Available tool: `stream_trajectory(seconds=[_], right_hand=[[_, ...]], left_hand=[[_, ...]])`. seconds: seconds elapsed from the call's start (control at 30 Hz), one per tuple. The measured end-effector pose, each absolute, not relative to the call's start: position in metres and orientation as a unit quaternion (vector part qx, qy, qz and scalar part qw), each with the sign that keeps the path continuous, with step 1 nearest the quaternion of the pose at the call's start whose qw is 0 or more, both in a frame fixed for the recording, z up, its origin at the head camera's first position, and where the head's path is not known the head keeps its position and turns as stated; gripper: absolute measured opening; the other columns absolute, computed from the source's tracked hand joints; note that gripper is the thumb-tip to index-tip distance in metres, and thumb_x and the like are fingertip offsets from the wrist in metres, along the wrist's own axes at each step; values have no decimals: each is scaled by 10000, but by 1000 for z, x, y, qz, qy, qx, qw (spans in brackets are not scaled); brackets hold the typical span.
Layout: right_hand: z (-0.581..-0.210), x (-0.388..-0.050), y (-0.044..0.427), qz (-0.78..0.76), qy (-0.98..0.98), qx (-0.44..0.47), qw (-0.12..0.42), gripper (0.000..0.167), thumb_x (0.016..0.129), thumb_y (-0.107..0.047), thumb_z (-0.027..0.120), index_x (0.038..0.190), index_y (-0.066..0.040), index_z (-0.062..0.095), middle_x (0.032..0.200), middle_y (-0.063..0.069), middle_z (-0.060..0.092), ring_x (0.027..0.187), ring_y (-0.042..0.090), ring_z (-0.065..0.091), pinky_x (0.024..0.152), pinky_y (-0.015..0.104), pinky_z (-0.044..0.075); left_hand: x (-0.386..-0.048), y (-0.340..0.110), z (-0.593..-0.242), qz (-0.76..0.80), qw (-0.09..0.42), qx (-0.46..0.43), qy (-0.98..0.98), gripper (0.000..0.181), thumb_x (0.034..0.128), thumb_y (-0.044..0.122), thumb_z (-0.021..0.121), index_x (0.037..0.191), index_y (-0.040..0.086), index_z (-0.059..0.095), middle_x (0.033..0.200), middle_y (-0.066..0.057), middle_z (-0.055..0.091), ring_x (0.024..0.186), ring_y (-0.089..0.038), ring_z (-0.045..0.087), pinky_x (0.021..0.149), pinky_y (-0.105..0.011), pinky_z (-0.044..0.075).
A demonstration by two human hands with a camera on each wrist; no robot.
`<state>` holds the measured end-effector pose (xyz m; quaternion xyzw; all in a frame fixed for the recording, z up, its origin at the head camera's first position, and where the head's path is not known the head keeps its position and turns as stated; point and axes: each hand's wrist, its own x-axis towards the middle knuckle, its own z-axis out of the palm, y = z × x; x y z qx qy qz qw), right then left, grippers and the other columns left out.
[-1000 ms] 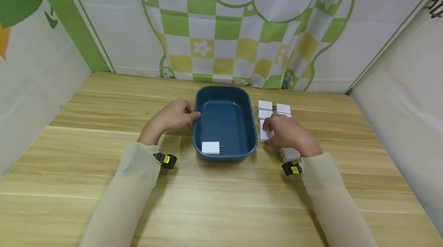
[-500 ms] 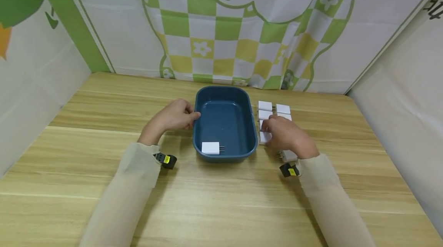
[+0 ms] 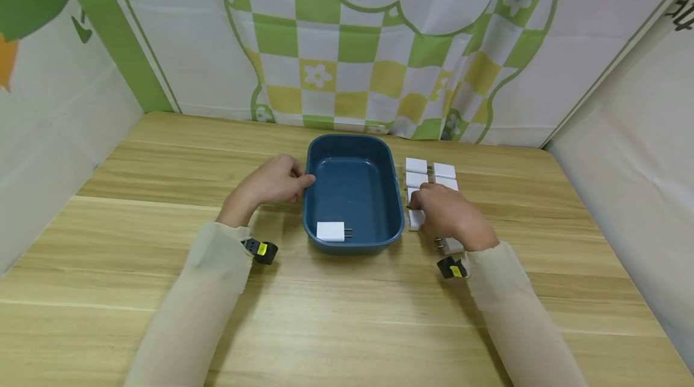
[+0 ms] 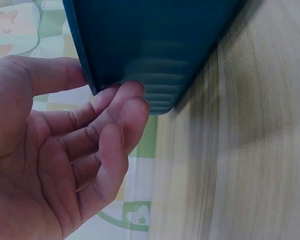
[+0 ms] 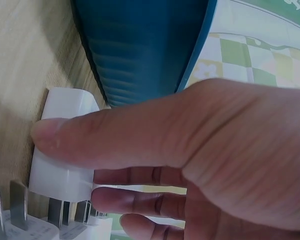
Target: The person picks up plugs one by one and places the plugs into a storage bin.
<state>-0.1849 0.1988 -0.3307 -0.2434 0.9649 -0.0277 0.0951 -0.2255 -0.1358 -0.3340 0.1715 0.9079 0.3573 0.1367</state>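
A dark blue plastic bin (image 3: 349,194) stands on the table, with one white two-prong charger plug (image 3: 330,231) lying in its near left corner. On the bin's left rim, the thumb and fingers of my left hand (image 3: 273,181) pinch the wall; the left wrist view shows the thumb inside and fingertips outside. To the right of the bin, my right hand (image 3: 452,212) grips another white charger plug (image 5: 65,145) on the table, thumb along its side. Its far fingers are partly hidden. More white plugs (image 3: 416,179) lie in two columns around this hand, some covered by it.
One plug (image 3: 451,246) lies under the right wrist, its prongs pointing left. A wooden table (image 3: 336,320) carries everything. Behind its back edge hangs a green and yellow checked curtain (image 3: 358,73), with white cloth walls at both sides.
My right hand has drawn the gripped plug slightly toward me, widening the gap to the plug behind it. The left hand and the bin have stayed in place.
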Motion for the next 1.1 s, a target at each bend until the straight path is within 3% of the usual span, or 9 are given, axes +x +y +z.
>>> stream_trajectory(seconds=[0.6, 0.87, 1.1], right_hand=[[-322, -184, 203, -23, 966, -248, 70, 316, 777, -93, 816, 1055, 3, 700, 1003, 117, 634, 928, 304, 591, 796, 463, 504], [-312, -182, 209, -38, 964, -261, 32, 308, 792, -99, 819, 1039, 30, 689, 983, 121, 635, 933, 329, 594, 803, 465, 502], [-304, -179, 212, -51, 968, -245, 17, 337, 797, -121, 830, 1060, 31, 684, 926, 93, 607, 842, 289, 581, 751, 453, 496]], left_hand=[[-225, -135, -333, 356, 138, 175, 908, 332, 1045, 228, 561, 793, 39, 665, 701, -104, 659, 582, -156, 555, 599, -311, 464], [-226, -135, -334, 361, 139, 172, 906, 328, 1047, 226, 556, 803, 36, 664, 707, -107, 660, 595, -181, 572, 608, -315, 475], [-226, -135, -334, 362, 141, 167, 906, 326, 1048, 225, 555, 807, 36, 664, 708, -108, 660, 597, -186, 573, 611, -315, 476]])
